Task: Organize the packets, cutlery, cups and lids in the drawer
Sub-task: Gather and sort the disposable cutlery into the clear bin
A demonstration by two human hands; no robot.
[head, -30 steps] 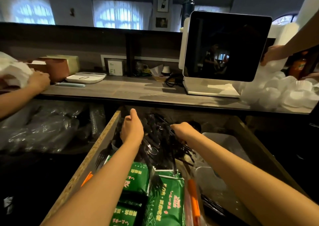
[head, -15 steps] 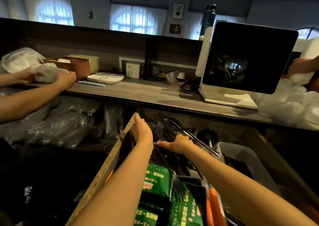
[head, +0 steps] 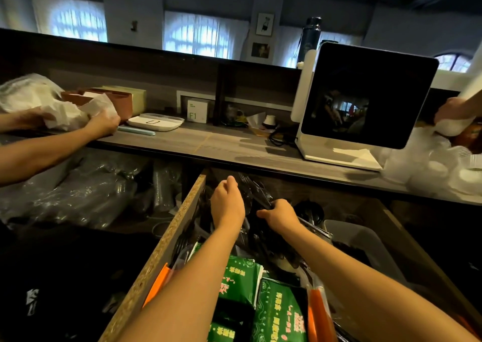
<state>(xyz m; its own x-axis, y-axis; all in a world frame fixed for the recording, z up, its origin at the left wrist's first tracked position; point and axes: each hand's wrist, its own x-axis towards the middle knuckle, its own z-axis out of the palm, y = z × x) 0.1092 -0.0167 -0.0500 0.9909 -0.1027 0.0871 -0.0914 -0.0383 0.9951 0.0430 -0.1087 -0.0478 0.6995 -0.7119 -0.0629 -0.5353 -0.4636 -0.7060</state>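
The open drawer [head: 167, 247] holds a heap of black plastic cutlery [head: 263, 240] at its far end. My left hand [head: 227, 204] reaches into the heap by the left wall, fingers curled down round the cutlery, fingertips hidden. Just to its right, my right hand [head: 281, 214] grips a bundle of the black cutlery. Green packets [head: 241, 276] lie under my forearms in the near part, with orange-handled pieces [head: 314, 313] beside them. A clear plastic tub [head: 362, 240] sits in the right of the drawer.
On the counter [head: 221, 143] stand a tablet screen on a white stand [head: 365, 99] and white cups and lids [head: 443, 167]. Another person's hands [head: 103, 122] hold white paper at left; a third hand [head: 452, 109] holds cups at right. Plastic-wrapped stock [head: 78, 193] fills the shelf left.
My right hand slid left across the cutlery heap and closed up to my left hand. The person at left brought white paper further onto the counter.
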